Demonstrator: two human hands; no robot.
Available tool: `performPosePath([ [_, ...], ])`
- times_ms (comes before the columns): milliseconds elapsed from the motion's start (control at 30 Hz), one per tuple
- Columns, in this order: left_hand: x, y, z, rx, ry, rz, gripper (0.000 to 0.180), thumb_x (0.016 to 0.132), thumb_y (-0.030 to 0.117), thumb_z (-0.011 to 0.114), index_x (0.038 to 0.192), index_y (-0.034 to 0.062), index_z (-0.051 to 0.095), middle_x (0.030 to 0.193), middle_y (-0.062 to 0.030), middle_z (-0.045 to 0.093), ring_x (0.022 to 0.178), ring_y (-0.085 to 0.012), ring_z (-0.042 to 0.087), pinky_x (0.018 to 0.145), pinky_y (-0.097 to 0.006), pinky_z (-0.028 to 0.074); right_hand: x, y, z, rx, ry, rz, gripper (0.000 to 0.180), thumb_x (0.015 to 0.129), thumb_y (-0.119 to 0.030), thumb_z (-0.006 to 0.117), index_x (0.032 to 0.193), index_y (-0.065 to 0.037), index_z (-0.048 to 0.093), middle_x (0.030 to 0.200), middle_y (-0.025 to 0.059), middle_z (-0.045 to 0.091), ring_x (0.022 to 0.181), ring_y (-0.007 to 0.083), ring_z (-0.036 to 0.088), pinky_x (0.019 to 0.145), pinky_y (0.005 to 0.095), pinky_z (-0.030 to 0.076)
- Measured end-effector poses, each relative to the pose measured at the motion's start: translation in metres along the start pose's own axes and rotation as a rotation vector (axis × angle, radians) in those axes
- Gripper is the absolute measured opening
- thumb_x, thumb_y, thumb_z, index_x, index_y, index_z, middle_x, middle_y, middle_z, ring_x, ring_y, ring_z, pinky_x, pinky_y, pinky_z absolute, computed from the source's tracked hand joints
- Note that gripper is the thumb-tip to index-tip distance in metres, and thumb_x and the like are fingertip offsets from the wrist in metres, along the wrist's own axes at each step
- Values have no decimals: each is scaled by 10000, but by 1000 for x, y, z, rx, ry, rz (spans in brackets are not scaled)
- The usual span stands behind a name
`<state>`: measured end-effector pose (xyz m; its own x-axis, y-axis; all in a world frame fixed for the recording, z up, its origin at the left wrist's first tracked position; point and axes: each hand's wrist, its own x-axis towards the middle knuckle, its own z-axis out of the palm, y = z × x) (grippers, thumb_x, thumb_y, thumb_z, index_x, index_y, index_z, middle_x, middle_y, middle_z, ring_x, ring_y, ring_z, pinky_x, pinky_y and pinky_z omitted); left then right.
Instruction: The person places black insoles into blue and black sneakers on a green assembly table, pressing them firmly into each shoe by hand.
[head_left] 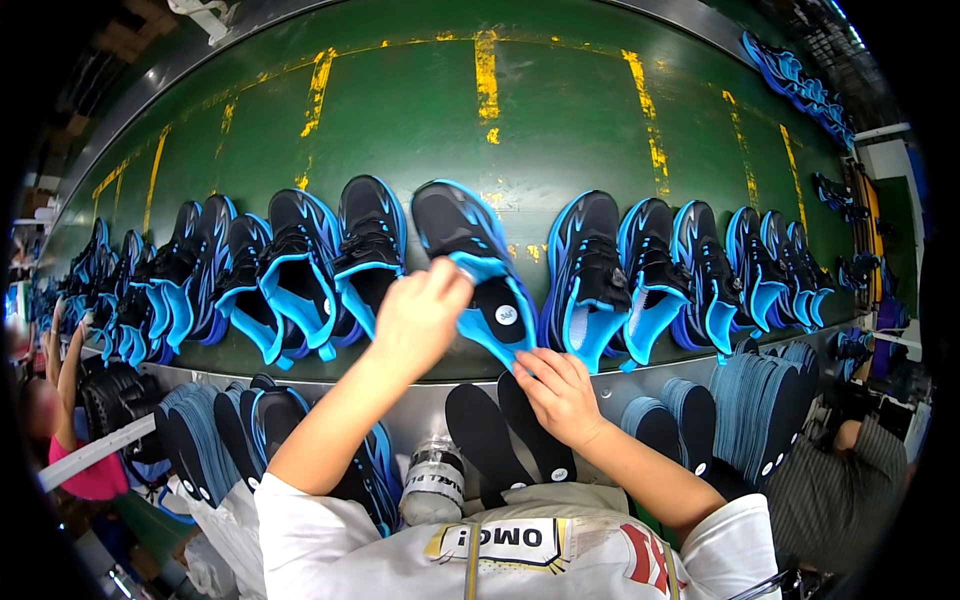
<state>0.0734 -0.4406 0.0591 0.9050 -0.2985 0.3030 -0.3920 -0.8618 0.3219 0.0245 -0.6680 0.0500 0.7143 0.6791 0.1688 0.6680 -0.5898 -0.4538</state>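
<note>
A black and blue sneaker [450,215] lies in front of me on the green belt, toe pointing away and slightly turned. Its bright blue collar is spread, and inside lies a black insole [487,295] with a round white label. My left hand [420,315] pinches the collar near the tongue, fingers closed and slightly blurred. At the heel, my right hand [560,395] grips the blue collar edge between thumb and fingers. Closer to my body, two loose black insoles [484,432] rest side by side, just below my hands.
More sneakers [590,250] stand in rows on both sides along the green belt [560,110] with worn yellow lines. Stacked insoles [765,410] sit along the near metal edge, right and left. A clear plastic bottle [434,480] stands near me. Other people are at both sides.
</note>
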Motion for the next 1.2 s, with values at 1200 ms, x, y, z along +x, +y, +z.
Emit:
performPosePath([
  [1200,132,77,41,-645,-141,-566,395,817,349,554,925,-30,579,619,-60,540,584,-109,491,537,-271,405,-274,26,-161,-224,-173,651,699,636,-296,721,1212,-21,436,1204,183,459,1144,320,420,984,493,250],
])
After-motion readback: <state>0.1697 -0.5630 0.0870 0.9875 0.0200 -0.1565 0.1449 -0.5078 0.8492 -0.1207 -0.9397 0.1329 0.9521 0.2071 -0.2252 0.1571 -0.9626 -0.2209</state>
